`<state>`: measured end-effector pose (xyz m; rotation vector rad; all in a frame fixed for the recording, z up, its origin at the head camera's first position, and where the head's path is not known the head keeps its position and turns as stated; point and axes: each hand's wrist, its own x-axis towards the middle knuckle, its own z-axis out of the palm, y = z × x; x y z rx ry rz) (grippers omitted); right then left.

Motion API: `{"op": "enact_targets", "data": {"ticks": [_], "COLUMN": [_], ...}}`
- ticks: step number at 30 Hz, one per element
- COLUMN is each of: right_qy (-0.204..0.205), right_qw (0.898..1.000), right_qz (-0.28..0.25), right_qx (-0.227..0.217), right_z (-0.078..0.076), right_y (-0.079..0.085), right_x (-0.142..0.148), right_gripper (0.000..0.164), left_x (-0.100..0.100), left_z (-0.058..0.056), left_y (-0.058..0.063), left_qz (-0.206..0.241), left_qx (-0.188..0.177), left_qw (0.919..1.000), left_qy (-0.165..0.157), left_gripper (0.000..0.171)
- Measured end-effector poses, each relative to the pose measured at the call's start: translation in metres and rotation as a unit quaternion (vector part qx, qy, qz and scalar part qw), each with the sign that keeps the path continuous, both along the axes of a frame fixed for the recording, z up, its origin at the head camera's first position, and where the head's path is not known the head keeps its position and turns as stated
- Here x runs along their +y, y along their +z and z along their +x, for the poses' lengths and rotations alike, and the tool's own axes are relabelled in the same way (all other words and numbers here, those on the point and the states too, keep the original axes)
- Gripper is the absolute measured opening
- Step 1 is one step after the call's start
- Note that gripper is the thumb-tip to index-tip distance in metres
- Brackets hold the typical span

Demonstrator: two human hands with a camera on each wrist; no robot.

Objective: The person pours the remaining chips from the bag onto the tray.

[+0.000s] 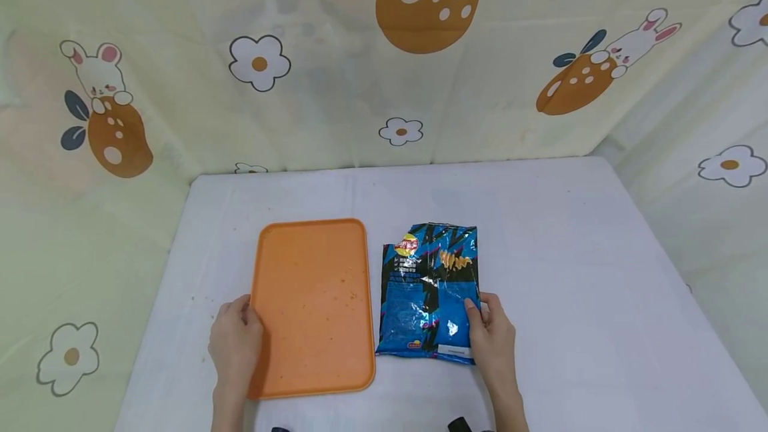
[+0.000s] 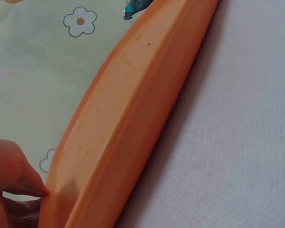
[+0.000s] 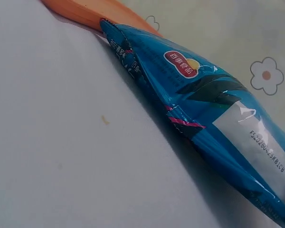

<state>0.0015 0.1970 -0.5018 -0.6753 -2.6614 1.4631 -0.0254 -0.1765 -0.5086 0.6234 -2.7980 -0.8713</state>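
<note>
In the head view an orange tray (image 1: 312, 299) with a low rim lies lengthwise on the table, small crumbs scattered over its surface. My left hand (image 1: 237, 342) grips the tray's left edge; in the left wrist view its fingers (image 2: 26, 178) meet the tray wall, and part of the hand is cut off. Just right of the tray is a shiny blue and black chip bag (image 1: 420, 312), its top left corner torn away. My right hand (image 1: 493, 342) pinches the bag's lower right edge, thumb on the front. In the right wrist view this hand is out of sight.
A white-covered table (image 1: 576, 285) extends around both things, with a few crumbs left of the tray. Behind it hangs a patterned curtain (image 1: 324, 105), also along both sides. A small dark object (image 1: 459, 425) pokes in at the bottom edge near my right forearm.
</note>
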Motion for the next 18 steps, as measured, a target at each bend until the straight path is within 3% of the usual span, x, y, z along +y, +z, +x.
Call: {"op": "enact_targets", "data": {"ticks": [5, 9, 13, 18], "right_qy": [-0.004, 0.008, 0.060, 0.131], "right_qw": [0.999, 0.998, 0.997, 0.990], "right_qz": [0.015, 0.027, -0.001, -0.046], "right_qx": [0.037, 0.062, 0.042, 0.019], "right_z": [0.000, 0.001, 0.002, 0.004], "right_y": [-0.002, -0.002, 0.000, 0.002], "right_x": [0.000, 0.001, 0.008, 0.022], "right_gripper": [0.046, 0.038, 0.033, 0.048], "left_x": [0.000, 0.000, 0.000, 0.000], "left_z": [0.000, 0.000, -0.001, -0.001], "left_y": [0.002, 0.002, 0.002, 0.000], "left_qz": [0.005, 0.004, 0.005, 0.008], "left_qx": [-0.006, -0.012, -0.014, -0.010], "left_qw": [1.0000, 0.9999, 0.9999, 0.9999], "left_qy": [0.000, 0.001, 0.003, 0.002], "left_gripper": [0.029, 0.030, 0.030, 0.030]}}
